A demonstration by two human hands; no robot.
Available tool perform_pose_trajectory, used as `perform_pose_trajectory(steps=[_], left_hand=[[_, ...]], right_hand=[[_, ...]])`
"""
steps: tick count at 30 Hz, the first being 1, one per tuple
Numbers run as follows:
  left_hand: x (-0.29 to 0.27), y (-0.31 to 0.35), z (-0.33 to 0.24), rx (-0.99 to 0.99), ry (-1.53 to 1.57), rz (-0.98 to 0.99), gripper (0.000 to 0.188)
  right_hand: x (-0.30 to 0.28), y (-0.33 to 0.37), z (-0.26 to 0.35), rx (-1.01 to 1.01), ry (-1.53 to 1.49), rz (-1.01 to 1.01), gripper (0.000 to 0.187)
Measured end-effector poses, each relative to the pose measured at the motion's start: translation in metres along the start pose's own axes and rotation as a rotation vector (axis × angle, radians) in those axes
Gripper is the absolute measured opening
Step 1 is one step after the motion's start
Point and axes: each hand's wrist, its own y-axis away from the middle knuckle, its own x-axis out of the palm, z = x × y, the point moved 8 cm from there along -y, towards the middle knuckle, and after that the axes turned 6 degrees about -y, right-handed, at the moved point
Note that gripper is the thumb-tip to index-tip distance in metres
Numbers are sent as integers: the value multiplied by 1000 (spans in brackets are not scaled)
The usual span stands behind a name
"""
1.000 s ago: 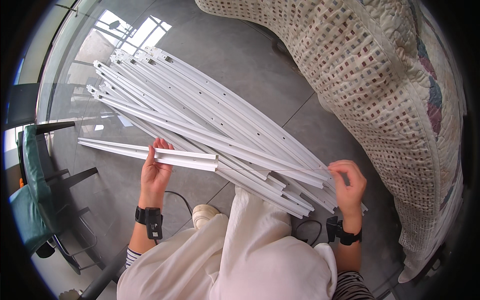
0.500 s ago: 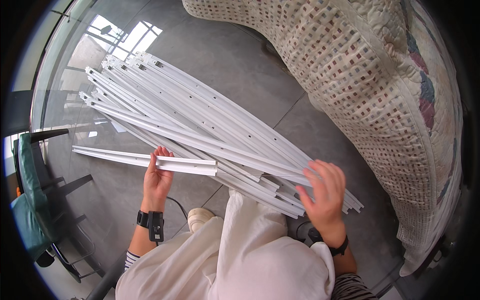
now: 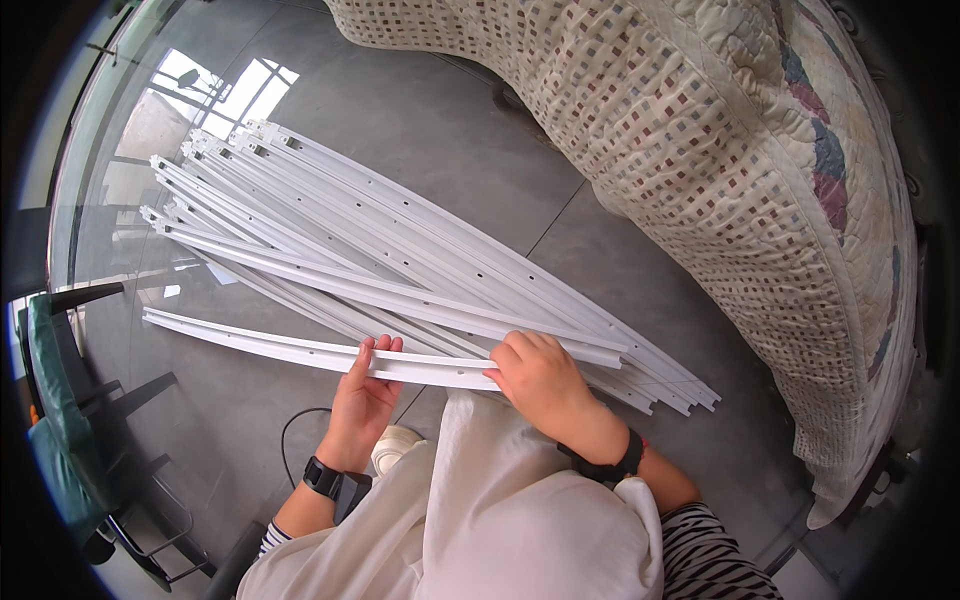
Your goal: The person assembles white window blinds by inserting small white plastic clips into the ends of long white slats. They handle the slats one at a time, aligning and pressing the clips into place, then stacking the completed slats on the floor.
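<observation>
In the head view, one white rail (image 3: 270,343) points from my hands toward nine o'clock. My left hand (image 3: 366,405) holds it between thumb and fingers; my right hand (image 3: 548,388) closes over its three o'clock end. I judge this rail as under way. The rail pile (image 3: 395,262) spreads from ten toward four o'clock; which are done, I cannot tell.

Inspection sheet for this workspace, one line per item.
Surface: grey tiled floor, glossy, window reflection upper left.
Job's things: white channel rail held; pile of white rails beyond it.
Clutter: piled rails overlap and cross, ends uneven.
Hands: left hand grips the held rail; right hand grasps its right end.
Cables: thin black cable near left wrist.
Surroundings: patterned quilt right; green-covered chair left.
</observation>
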Motion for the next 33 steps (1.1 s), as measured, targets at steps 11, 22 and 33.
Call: perform_pose_trajectory(steps=[11,22,33], left_hand=[[39,-11,-27,90,-97,109,43],[55,-37,-48,112,-157,154,39],[45,-46,-55,131,-171,152,39]], right_hand=[[-22,15,-3,26,-136,-191,31],[-29,14,-5,74,15,-256,26],[-70,79,-51,128,133,-190,12]])
